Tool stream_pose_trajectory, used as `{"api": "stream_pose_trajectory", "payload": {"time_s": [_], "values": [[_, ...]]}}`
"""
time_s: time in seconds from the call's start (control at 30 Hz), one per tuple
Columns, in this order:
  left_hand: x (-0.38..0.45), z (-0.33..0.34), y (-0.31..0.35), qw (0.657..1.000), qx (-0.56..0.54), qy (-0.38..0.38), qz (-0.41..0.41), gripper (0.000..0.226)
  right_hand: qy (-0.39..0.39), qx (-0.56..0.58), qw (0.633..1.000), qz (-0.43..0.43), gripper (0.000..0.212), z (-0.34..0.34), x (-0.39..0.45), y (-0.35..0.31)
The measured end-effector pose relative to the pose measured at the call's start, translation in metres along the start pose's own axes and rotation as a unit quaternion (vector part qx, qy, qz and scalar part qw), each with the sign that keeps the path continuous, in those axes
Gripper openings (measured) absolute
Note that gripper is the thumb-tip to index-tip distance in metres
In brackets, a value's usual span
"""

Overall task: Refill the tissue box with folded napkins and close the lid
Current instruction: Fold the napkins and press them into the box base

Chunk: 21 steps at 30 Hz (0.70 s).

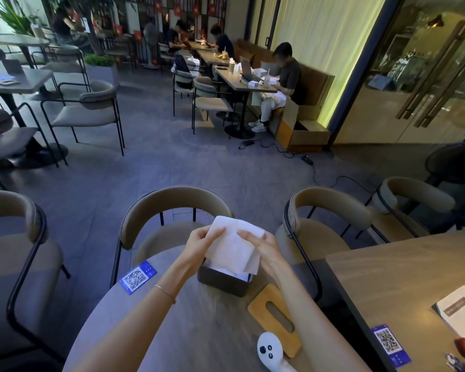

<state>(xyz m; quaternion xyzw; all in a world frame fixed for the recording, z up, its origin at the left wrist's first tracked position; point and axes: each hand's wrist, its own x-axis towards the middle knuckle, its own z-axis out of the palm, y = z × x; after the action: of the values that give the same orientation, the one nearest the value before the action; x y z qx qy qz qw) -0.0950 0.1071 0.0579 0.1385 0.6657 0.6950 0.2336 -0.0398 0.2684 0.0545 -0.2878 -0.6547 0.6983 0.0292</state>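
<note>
A white napkin (232, 248) is held up in both hands, just above the dark tissue box (223, 283). My left hand (199, 241) grips its left edge and my right hand (263, 247) grips its right side. The box stands open on the round grey table (199, 331), with more white napkins showing inside it. Its wooden lid (275, 318), with a slot in the middle, lies flat on the table to the right of the box and nearer to me.
A white controller (267, 350) lies beside the lid at the table's near edge. A blue QR card (138, 276) sits at the table's left. Two padded chairs (172, 210) stand behind the table. A wooden table (414, 277) to the right holds a booklet and another QR card.
</note>
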Motion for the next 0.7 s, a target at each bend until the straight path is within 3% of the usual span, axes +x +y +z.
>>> {"api": "stream_pose_trajectory", "payload": {"time_s": [0.1,0.17,0.3,0.53,0.7], "values": [[0.001,0.000,0.006,0.999,-0.016,0.014,-0.044,0.029,-0.054,0.009,0.998,-0.021,0.040,-0.006,-0.003,0.000],[0.003,-0.001,0.009,0.997,-0.009,0.019,-0.072,0.036,-0.074,0.004,0.997,-0.027,0.026,-0.010,-0.006,-0.001],[0.005,-0.007,0.009,0.997,0.000,0.027,-0.075,0.037,-0.078,-0.021,0.996,-0.024,0.030,-0.008,-0.008,-0.005],[0.001,-0.010,0.010,0.998,-0.037,0.016,-0.041,0.014,-0.046,0.031,0.998,-0.015,0.017,-0.006,-0.010,-0.012],[-0.001,-0.011,0.002,0.999,-0.033,-0.006,-0.035,0.035,-0.023,0.058,0.998,0.002,0.024,-0.001,-0.009,-0.011]]}}
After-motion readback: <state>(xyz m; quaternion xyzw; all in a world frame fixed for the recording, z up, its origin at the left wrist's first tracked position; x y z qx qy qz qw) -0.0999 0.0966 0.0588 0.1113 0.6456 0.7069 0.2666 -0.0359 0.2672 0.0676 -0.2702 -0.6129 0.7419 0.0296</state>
